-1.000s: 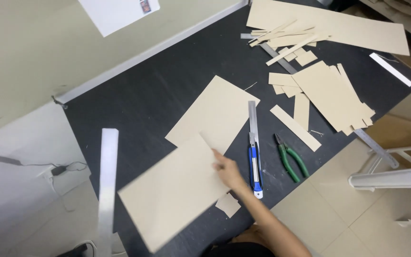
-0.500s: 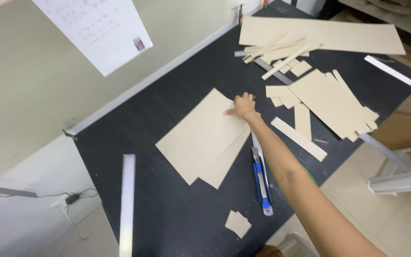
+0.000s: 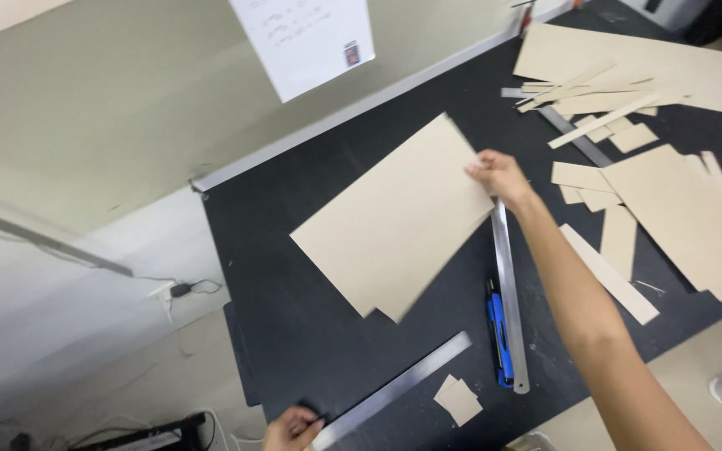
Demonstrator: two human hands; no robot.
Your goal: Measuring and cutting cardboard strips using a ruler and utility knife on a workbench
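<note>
Left hand [image 3: 292,429], nearest: fingers curled on the end of a long steel ruler [image 3: 394,390] at the black table's [image 3: 294,334] near edge. Right hand [image 3: 501,177], farther: fingers pinching the cardboard sheet [image 3: 394,221] lying mid-table. Beyond: cardboard offcuts [image 3: 670,209].

Cutting mat [image 3: 311,334]: matte black, plain, no visible pattern.
Cardboard sheets [image 3: 394,221] at the mat's centre: pale tan, unprinted.
Cardboard offcuts and strips [image 3: 678,209] on the mat's right side: the same tan.
Small cardboard scrap [image 3: 460,401] at the mat's near edge: tan.
Steel rulers [image 3: 509,292], [image 3: 403,392] on the mat: bare silver-grey.
Utility knife [image 3: 500,334] beside the upright ruler: blue with black.
Paper sheet [image 3: 307,38] above the mat: white with faint dark print.
Wall [image 3: 85,125] beyond the mat: dull olive-beige.
</note>
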